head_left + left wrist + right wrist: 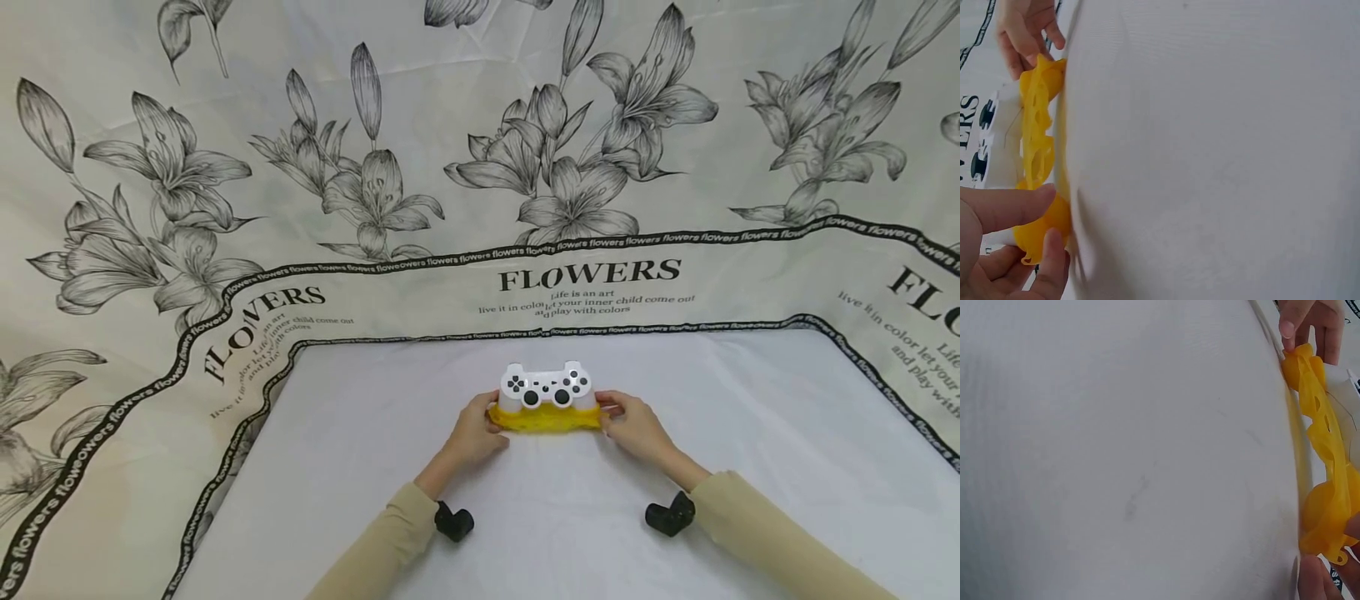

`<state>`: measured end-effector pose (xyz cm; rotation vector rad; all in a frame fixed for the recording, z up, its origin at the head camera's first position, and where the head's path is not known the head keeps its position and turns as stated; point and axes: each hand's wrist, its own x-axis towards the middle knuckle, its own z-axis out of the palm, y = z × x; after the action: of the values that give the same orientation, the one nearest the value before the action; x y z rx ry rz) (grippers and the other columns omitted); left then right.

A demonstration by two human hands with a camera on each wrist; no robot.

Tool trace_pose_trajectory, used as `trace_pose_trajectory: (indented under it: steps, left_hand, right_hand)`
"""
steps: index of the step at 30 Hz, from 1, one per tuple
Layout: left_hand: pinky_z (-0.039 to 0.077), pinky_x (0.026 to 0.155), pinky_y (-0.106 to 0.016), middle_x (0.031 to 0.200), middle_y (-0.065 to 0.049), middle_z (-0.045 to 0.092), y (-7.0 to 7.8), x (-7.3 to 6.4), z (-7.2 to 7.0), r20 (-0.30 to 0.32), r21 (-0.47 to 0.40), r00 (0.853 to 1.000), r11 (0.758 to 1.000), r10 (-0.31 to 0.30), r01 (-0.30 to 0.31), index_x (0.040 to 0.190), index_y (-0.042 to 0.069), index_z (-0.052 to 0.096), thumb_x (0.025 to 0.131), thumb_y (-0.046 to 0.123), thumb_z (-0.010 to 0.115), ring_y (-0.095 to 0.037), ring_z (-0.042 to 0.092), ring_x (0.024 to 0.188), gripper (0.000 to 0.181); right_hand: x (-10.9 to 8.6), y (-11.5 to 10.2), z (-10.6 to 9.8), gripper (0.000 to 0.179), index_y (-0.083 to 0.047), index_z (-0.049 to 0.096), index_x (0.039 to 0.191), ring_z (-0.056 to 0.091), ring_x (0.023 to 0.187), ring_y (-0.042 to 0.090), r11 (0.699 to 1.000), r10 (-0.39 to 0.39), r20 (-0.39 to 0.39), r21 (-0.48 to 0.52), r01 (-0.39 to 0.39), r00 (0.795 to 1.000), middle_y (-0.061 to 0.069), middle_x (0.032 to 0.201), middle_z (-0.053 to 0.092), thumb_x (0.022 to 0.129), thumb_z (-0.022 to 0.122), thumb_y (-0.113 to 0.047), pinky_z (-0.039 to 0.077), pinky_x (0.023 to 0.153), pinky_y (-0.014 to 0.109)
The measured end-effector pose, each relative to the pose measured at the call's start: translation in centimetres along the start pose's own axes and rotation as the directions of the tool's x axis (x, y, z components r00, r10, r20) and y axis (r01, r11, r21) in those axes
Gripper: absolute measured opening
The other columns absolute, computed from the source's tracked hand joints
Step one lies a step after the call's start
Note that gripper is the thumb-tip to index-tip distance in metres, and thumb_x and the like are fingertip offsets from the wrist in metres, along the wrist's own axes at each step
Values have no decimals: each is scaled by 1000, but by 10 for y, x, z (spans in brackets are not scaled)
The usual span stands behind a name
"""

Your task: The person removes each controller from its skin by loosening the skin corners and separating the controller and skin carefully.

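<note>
A white game controller [545,385] with black sticks and buttons stands on the white cloth, its face toward the head camera. Around its lower part, over the handle ends, sits a stretchy yellow silicone cover [546,419]; the upper part is bare. In the left wrist view the cover [1037,134] shows cut-out holes and a crumpled edge. My left hand [472,429] pinches the cover's left end between thumb and fingers. At the other end, my right hand [633,423] grips the cover [1329,506], its fingertips partly cut off in the right wrist view.
White cloth [570,533] covers the tabletop. Behind and beside it hangs a curtain [420,200] printed with flowers and lettering. A black wrist device [454,522] sits by the left cuff and another black device [671,514] by the right cuff.
</note>
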<state>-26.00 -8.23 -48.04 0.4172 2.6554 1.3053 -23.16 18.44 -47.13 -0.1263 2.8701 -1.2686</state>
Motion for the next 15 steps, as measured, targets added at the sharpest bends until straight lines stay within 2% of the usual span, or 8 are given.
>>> trace_pose_trajectory:
  steps: [2,5,9,15]
  left_hand:
    - [53,77,-26,136,-18,51,2,-1,-3,14,2,1000,1000,-12,12,139,-1,43,74,-5,76,-15,55,85,73]
    - [52,73,-24,131,-18,53,4,-2,-6,16,-5,1000,1000,-8,8,136,-3,46,72,-7,76,-14,54,82,71]
    - [53,75,-26,131,-18,54,5,-4,-6,17,-22,1000,1000,-5,6,135,-4,48,71,-8,76,-16,54,85,69]
    - [47,67,-21,132,-18,54,1,-3,-3,32,-45,999,999,-12,14,135,-5,48,71,-7,78,-16,50,81,70]
  right_hand:
    - [-1,0,1,46,9,53,128,61,103,37,1000,-7,-1,1,7,1000,27,124,60,84,57,-3,53,84,43]
    - [-1,1,1,46,10,53,127,61,103,37,1000,-17,0,4,17,1000,27,122,60,84,57,-3,52,86,46]
    - [-3,2,-1,46,11,53,127,62,102,36,1000,-14,13,21,14,1000,28,120,61,84,57,-4,55,77,34]
    - [-7,0,-5,44,12,51,129,63,102,35,998,-1,36,60,-1,999,29,121,61,87,55,-4,52,69,21]
